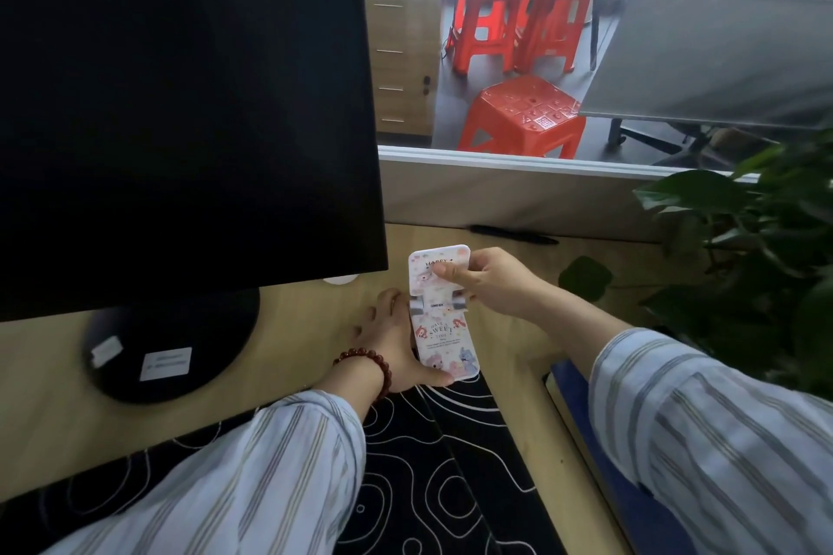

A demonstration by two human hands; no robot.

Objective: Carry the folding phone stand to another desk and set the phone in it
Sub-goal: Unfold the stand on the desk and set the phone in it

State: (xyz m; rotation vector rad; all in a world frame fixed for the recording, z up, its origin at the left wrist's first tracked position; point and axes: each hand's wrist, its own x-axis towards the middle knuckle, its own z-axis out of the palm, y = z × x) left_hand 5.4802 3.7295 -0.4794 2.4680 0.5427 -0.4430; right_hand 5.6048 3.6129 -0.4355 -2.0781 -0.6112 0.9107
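Note:
The folding phone stand [444, 340] is white with pink cartoon prints. It is held just above the wooden desk [293, 320], to the right of the monitor base. My left hand [390, 342] grips its lower panel from the left side, thumb under the bottom edge. My right hand [491, 284] pinches the upper panel, thumb across its printed face. The two panels lie unfolded, nearly in one line, joined by a grey hinge. No phone is visible.
A large black monitor [180, 104] and its round base [171, 347] fill the left. A black patterned desk mat [428, 464] lies below my hands. A leafy plant [762, 248] stands at the right, a pen [514, 234] by the partition, red stools [523, 117] beyond.

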